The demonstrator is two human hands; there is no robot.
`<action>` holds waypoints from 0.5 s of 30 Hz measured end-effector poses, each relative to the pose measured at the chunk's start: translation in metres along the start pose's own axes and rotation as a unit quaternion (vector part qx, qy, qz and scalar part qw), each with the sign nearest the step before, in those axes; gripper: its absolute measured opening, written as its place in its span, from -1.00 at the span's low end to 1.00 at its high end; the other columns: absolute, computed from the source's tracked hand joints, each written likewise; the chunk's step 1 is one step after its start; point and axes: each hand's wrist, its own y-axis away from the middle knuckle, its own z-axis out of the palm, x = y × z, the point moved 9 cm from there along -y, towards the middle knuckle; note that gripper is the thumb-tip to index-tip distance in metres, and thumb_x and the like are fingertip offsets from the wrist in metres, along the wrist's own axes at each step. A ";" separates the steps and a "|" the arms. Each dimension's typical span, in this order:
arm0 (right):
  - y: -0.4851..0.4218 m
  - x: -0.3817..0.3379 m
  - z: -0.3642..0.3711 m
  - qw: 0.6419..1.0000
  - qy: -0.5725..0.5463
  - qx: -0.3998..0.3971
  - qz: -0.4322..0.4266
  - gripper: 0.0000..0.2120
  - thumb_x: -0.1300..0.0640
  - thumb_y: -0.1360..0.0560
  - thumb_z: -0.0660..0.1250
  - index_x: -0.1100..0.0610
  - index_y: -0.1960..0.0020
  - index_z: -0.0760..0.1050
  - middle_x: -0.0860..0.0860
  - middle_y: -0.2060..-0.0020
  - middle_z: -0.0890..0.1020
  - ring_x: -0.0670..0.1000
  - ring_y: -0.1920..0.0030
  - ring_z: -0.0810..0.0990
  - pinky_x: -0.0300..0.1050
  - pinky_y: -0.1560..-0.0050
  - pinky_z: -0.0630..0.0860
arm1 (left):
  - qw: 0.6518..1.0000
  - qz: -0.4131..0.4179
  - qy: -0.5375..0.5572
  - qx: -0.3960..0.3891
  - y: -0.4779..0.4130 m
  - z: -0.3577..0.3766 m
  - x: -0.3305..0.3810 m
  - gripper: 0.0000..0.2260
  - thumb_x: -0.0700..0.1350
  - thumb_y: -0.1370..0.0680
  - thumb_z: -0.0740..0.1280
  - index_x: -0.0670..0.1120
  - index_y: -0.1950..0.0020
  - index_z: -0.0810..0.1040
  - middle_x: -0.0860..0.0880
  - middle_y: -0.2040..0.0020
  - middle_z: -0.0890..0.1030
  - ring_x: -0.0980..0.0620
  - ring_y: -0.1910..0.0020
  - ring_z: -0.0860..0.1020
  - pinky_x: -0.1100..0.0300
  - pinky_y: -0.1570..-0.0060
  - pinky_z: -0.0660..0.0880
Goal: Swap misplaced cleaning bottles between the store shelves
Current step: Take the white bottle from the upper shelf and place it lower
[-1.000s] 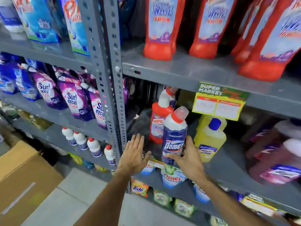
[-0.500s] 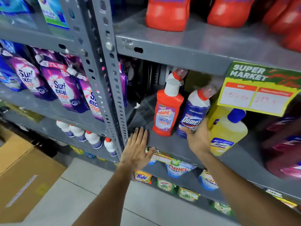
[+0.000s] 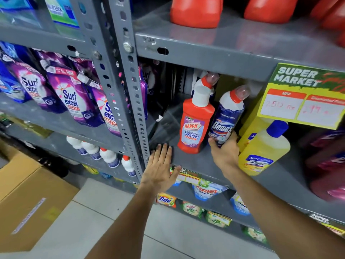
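Note:
A blue Domex bottle [image 3: 225, 118] with a white shoulder and red cap leans on the grey middle shelf [image 3: 197, 161], tilted to the right. My right hand [image 3: 225, 154] grips its base from below and in front. Just left of it stands an upright red Harpic bottle [image 3: 196, 126]. My left hand [image 3: 161, 169] is flat and open, fingers resting on the shelf's front edge beside the grey upright post [image 3: 121, 86]. A yellow Lizol bottle [image 3: 265, 148] with a blue cap stands right of my right hand.
Red jugs [image 3: 196, 12] fill the shelf above. A green and yellow price tag [image 3: 306, 96] hangs at right. Purple Surf Excel pouches [image 3: 69, 96] and small white bottles [image 3: 110, 157] sit on the left rack. A cardboard box [image 3: 24, 195] lies on the floor.
My right hand has carried the Domex bottle from the shelf's front edge back and to the right, beside the Harpic bottle, tilting it. My left hand stayed at the edge.

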 end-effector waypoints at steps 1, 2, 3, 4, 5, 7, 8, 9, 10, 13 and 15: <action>0.008 0.003 -0.001 1.000 -0.005 0.002 0.010 -0.39 0.12 -0.47 0.53 0.21 -0.42 0.35 0.17 -0.32 0.59 0.18 -0.25 0.62 -0.14 -0.09 0.46 | 1.000 0.002 -0.001 0.002 0.000 0.000 0.000 -0.28 0.28 -0.62 -0.08 -0.14 -0.61 -0.19 -0.10 -0.64 -0.17 -0.05 -0.60 -0.26 0.03 -0.53 -0.30; 0.016 0.005 -0.002 1.000 -0.005 0.003 0.016 -0.41 0.11 -0.47 0.52 0.20 -0.41 0.37 0.16 -0.31 0.60 0.18 -0.26 0.62 -0.16 -0.09 0.44 | 1.000 0.004 -0.001 0.004 0.001 0.000 0.000 -0.28 0.29 -0.62 -0.08 -0.14 -0.61 -0.19 -0.10 -0.64 -0.17 -0.04 -0.59 -0.27 0.03 -0.53 -0.30; 0.024 0.006 -0.001 1.000 0.001 -0.001 0.014 -0.44 0.11 -0.48 0.51 0.19 -0.40 0.39 0.14 -0.31 0.61 0.17 -0.27 0.61 -0.16 -0.10 0.42 | 1.000 0.005 0.002 0.006 0.001 0.000 0.000 -0.28 0.29 -0.62 -0.08 -0.14 -0.61 -0.19 -0.10 -0.64 -0.18 -0.04 -0.59 -0.27 0.04 -0.53 -0.31; 0.032 0.005 0.000 1.000 0.010 -0.012 0.003 -0.47 0.11 -0.49 0.50 0.17 -0.39 0.42 0.13 -0.31 0.61 0.17 -0.28 0.60 -0.15 -0.11 0.43 | 1.000 0.006 0.005 0.007 0.002 0.000 0.000 -0.28 0.29 -0.62 -0.08 -0.14 -0.61 -0.18 -0.10 -0.64 -0.18 -0.04 -0.59 -0.28 0.04 -0.53 -0.31; 0.038 0.003 0.004 0.999 0.014 -0.032 -0.015 -0.49 0.10 -0.50 0.49 0.16 -0.39 0.43 0.12 -0.31 0.61 0.16 -0.30 0.59 -0.12 -0.15 0.46 | 1.000 0.007 0.007 0.008 0.003 0.000 0.000 -0.28 0.29 -0.62 -0.08 -0.14 -0.61 -0.18 -0.09 -0.64 -0.18 -0.03 -0.59 -0.29 0.04 -0.54 -0.31; 0.044 -0.007 0.015 0.995 0.000 -0.089 -0.048 -0.42 0.11 -0.50 0.50 0.16 -0.45 0.40 0.10 -0.38 0.56 0.11 -0.39 0.52 0.02 -0.31 0.51 | 1.000 0.008 0.008 0.010 0.003 -0.001 0.000 -0.28 0.29 -0.62 -0.09 -0.14 -0.61 -0.17 -0.09 -0.64 -0.18 -0.03 -0.59 -0.29 0.03 -0.54 -0.30; 0.044 -0.014 0.020 0.992 -0.012 -0.111 -0.059 -0.35 0.11 -0.48 0.52 0.16 -0.50 0.35 0.10 -0.43 0.52 0.07 -0.43 0.47 0.08 -0.38 0.48 | 1.000 0.007 0.007 0.010 0.003 -0.001 0.000 -0.28 0.29 -0.62 -0.09 -0.14 -0.61 -0.17 -0.10 -0.64 -0.17 -0.03 -0.59 -0.29 0.04 -0.53 -0.31; 0.040 -0.021 0.023 0.989 -0.027 -0.128 -0.067 -0.29 0.12 -0.47 0.54 0.15 -0.52 0.32 0.09 -0.45 0.49 0.03 -0.44 0.45 0.11 -0.41 0.46 | 1.000 0.007 0.005 0.009 0.003 -0.001 0.000 -0.28 0.29 -0.62 -0.08 -0.14 -0.61 -0.17 -0.10 -0.64 -0.17 -0.03 -0.59 -0.29 0.05 -0.52 -0.32; 0.035 -0.029 0.026 0.986 -0.046 -0.143 -0.072 -0.27 0.14 -0.46 0.55 0.14 -0.53 0.30 0.08 -0.44 0.50 0.01 -0.43 0.46 0.12 -0.42 0.46 | 1.000 0.005 0.002 0.008 0.002 -0.001 0.000 -0.28 0.29 -0.62 -0.08 -0.14 -0.61 -0.17 -0.10 -0.64 -0.17 -0.03 -0.59 -0.29 0.05 -0.52 -0.33; 0.020 -0.048 0.037 0.977 -0.081 -0.183 -0.078 -0.28 0.20 -0.44 0.56 0.09 -0.50 0.30 0.06 -0.38 0.56 0.04 -0.37 0.55 0.15 -0.34 0.54 | 1.000 0.000 0.001 -0.003 0.000 0.000 -0.001 -0.28 0.29 -0.62 -0.08 -0.14 -0.61 -0.19 -0.10 -0.64 -0.18 -0.04 -0.59 -0.29 0.04 -0.53 -0.32; 0.013 -0.050 0.043 0.976 -0.059 -0.195 -0.076 -0.33 0.16 -0.46 0.55 0.09 -0.48 0.33 0.06 -0.35 0.58 0.06 -0.33 0.58 0.19 -0.31 0.56 | 1.000 -0.001 0.003 -0.014 -0.001 0.001 -0.001 -0.27 0.29 -0.62 -0.08 -0.14 -0.61 -0.20 -0.10 -0.64 -0.20 -0.04 -0.59 -0.29 0.04 -0.52 -0.33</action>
